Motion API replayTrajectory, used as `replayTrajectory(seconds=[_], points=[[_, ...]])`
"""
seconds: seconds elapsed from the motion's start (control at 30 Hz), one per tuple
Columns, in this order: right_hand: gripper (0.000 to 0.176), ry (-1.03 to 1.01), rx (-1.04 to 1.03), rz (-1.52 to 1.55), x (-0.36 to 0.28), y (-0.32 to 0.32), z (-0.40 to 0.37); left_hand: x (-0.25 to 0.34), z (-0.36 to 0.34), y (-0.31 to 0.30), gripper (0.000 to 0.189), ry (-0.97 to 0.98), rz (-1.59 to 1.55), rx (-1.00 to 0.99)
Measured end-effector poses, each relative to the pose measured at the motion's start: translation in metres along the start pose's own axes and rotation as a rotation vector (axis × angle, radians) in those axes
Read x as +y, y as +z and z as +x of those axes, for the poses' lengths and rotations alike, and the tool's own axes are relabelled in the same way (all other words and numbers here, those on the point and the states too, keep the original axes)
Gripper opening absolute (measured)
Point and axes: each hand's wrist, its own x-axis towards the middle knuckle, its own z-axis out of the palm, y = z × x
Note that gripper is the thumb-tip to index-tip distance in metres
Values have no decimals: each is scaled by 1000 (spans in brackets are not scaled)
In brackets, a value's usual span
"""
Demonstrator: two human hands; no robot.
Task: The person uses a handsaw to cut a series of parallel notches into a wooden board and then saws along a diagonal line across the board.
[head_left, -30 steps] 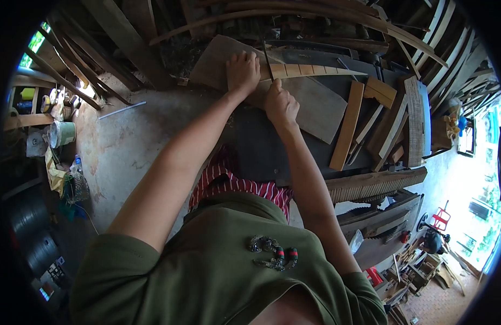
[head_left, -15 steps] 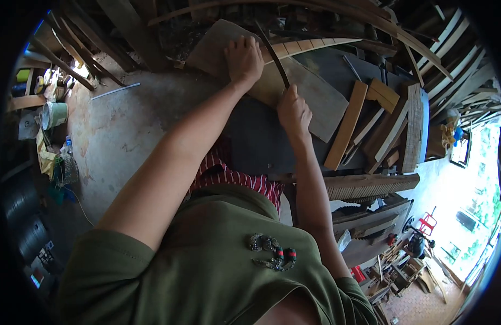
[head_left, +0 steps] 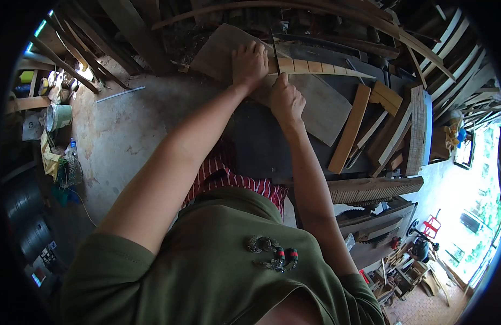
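My left hand (head_left: 250, 66) bears down on a pale wooden strip (head_left: 310, 66), its fingers bent over the strip's left end. The strip tapers to the right and has several dark lines across it. In my right hand (head_left: 287, 100) is the handle of a handsaw, whose thin dark blade (head_left: 275, 49) points away from me and crosses the strip just right of my left hand. Below the strip lies a broad flat board (head_left: 326, 111). My fingers hide the handle and the strip's left end.
A dark work surface (head_left: 256, 141) carries the board. At its right lie several wood offcuts, including a brown plank (head_left: 350, 129). A long curved wooden piece (head_left: 337, 10) spans the back. A toothed circular blade (head_left: 364, 211) sits low at right. On the floor at left stands a bucket (head_left: 59, 116).
The strip's right end has swung toward me. The saw blade now stands straighter, and my right hand has shifted slightly left and away from me. My left hand moved slightly right with the strip.
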Motion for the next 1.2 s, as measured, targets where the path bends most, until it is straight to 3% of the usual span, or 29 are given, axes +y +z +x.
replayTrajectory(seconds=[0.07,0.13,0.27,0.33,0.47,0.67,0.87,1.03,1.13,1.2], points=[[16,-8,12,-11,2,-5,-8,2,-2,2,19,-10,-9,23],[17,97,-172,-29,1,-21,-36,1,0,2,19,-28,-12,48],[17,160,-243,-30,0,-21,-46,1,-3,-2,18,-14,-20,67],[17,97,-122,0,1,-11,-17,5,0,0,18,-6,-28,56],[17,63,-76,12,0,-6,1,1,-3,2,18,-3,-4,56],[18,169,-256,-17,-2,-26,-46,3,1,-1,19,-27,8,31],[21,-3,-22,16,4,2,2,2,0,-4,20,-18,2,25],[21,98,-128,-6,6,-19,-49,3,-1,-1,18,-28,-21,71],[19,125,-188,8,2,-22,-51,2,-2,-2,18,-13,-19,55],[19,89,-121,20,6,-9,-26,4,0,-3,18,-25,-21,34]])
